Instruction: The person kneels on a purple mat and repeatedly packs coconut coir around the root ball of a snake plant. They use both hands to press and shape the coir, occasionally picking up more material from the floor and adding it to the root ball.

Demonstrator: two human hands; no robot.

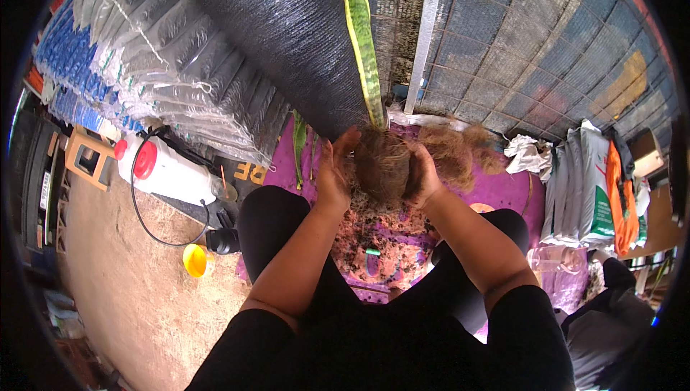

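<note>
A snake plant leaf (362,46), green with yellow margins, rises upright from a brown root ball (381,164) wrapped in coconut fibre. My left hand (336,172) cups the ball's left side, and my right hand (423,172) presses on its right side. Both hold it above a purple sheet (501,192) between my knees. Dark soil crumbs (388,229) are strewn over the sheet below the ball. Loose coconut fibre (455,154) lies beyond my right hand. Left of my left hand are more snake plant leaves (299,148). The ball's underside is partly hidden.
A black roll (280,30) and stacked plastic-wrapped goods (178,78) stand ahead-left. At left are a white sprayer tank (175,167), yellow cup (197,260) and brown stool (89,156). Filled bags (579,186) and another person (609,331) are at right, wire mesh (517,40) ahead.
</note>
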